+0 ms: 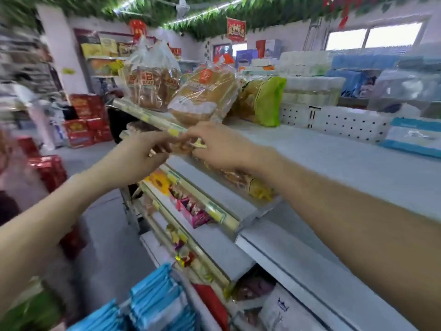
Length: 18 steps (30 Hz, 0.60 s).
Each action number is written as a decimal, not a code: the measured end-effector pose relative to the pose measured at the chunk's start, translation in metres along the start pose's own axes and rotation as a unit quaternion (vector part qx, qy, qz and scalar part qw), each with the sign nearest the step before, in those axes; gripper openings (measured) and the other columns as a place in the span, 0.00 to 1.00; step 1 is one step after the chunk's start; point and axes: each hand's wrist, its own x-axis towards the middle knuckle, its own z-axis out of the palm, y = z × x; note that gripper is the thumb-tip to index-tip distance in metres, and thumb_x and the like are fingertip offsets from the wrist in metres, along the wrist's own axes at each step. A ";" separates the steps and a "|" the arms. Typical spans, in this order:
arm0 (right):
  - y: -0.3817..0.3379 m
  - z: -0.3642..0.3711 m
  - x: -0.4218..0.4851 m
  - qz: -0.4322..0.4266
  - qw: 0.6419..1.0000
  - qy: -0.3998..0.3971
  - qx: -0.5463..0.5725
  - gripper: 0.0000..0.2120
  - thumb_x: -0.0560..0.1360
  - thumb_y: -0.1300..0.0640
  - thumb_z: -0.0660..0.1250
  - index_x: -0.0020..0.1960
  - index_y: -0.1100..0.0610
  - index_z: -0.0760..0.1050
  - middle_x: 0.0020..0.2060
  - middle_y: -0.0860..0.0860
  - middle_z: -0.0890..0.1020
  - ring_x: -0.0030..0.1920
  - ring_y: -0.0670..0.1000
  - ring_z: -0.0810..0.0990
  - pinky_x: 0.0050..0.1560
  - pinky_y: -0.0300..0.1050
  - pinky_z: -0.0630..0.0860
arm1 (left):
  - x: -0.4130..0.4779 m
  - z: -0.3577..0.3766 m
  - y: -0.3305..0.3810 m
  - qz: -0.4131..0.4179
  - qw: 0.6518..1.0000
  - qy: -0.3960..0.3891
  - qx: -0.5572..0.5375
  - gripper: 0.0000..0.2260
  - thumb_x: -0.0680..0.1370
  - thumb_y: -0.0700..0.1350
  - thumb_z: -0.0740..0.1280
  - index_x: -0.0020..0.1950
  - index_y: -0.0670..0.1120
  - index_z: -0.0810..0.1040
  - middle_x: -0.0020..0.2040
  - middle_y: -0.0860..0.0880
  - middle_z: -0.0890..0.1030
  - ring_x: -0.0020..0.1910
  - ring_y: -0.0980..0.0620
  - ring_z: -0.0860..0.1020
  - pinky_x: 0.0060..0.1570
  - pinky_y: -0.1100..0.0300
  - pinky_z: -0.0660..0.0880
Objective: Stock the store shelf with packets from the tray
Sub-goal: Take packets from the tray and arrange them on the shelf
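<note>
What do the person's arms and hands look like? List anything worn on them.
Nothing worn shows. The left hand and right hand are bare, with no gloves. No ring or watch can be made out, though the picture is blurred. The left forearm and right forearm are bare as far as the frame edge, with no sleeve in view.

Grey shelf top (334, 168); bread bags (205, 96); white basket (334, 120)

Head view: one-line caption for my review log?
Stocking: left hand and right hand hold a blurred packet over the second shelf, below bagged bread loaves on the top shelf.
</note>
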 end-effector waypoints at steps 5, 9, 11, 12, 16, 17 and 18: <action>-0.036 0.076 -0.016 -0.062 0.991 -0.073 0.089 0.19 0.81 0.57 0.64 0.71 0.50 0.75 0.64 0.52 0.77 0.61 0.52 0.76 0.59 0.55 0.76 | -0.087 0.027 -0.010 -0.098 0.995 -0.028 0.022 0.17 0.82 0.40 0.68 0.70 0.50 0.79 0.56 0.52 0.83 0.53 0.51 0.81 0.52 0.53 0.78; -0.062 0.148 -0.047 -0.111 0.971 -0.171 0.122 0.19 0.80 0.58 0.67 0.71 0.52 0.75 0.64 0.52 0.76 0.61 0.53 0.76 0.60 0.53 0.75 | -0.161 0.063 -0.014 -0.173 0.981 -0.080 0.040 0.18 0.80 0.38 0.68 0.70 0.50 0.79 0.57 0.51 0.83 0.50 0.53 0.80 0.52 0.55 0.77; -0.071 0.185 -0.066 -0.137 0.956 -0.232 0.119 0.19 0.80 0.57 0.67 0.71 0.52 0.74 0.63 0.52 0.76 0.61 0.53 0.76 0.59 0.50 0.75 | -0.199 0.085 -0.016 -0.223 0.967 -0.120 0.043 0.18 0.80 0.40 0.68 0.70 0.49 0.78 0.58 0.51 0.82 0.53 0.52 0.80 0.57 0.52 0.78; -0.074 0.203 -0.077 -0.148 0.946 -0.262 0.120 0.19 0.81 0.56 0.67 0.71 0.52 0.74 0.64 0.52 0.76 0.61 0.53 0.76 0.59 0.50 0.74 | -0.218 0.098 -0.017 -0.249 0.957 -0.141 0.042 0.18 0.80 0.41 0.68 0.70 0.50 0.78 0.59 0.51 0.82 0.55 0.51 0.80 0.59 0.50 0.78; -0.080 0.260 -0.114 -0.162 0.922 -0.338 0.096 0.19 0.80 0.58 0.65 0.71 0.50 0.75 0.66 0.51 0.75 0.64 0.53 0.75 0.63 0.53 0.74 | -0.288 0.144 -0.015 -0.326 0.919 -0.219 0.033 0.19 0.81 0.44 0.67 0.72 0.52 0.77 0.64 0.50 0.80 0.63 0.48 0.79 0.64 0.54 0.74; -0.080 0.270 -0.122 -0.159 0.921 -0.344 0.087 0.19 0.80 0.58 0.65 0.70 0.49 0.75 0.66 0.50 0.74 0.64 0.53 0.75 0.63 0.54 0.74 | -0.303 0.153 -0.013 -0.339 0.911 -0.234 0.024 0.19 0.81 0.44 0.66 0.72 0.53 0.77 0.66 0.50 0.79 0.64 0.49 0.78 0.64 0.56 0.73; -0.080 0.279 -0.128 -0.157 0.922 -0.345 0.078 0.19 0.80 0.58 0.64 0.70 0.47 0.75 0.67 0.49 0.73 0.64 0.53 0.74 0.62 0.55 0.74 | -0.317 0.160 -0.013 -0.348 0.905 -0.244 0.018 0.19 0.81 0.44 0.66 0.72 0.53 0.77 0.67 0.51 0.79 0.65 0.49 0.77 0.64 0.57 0.72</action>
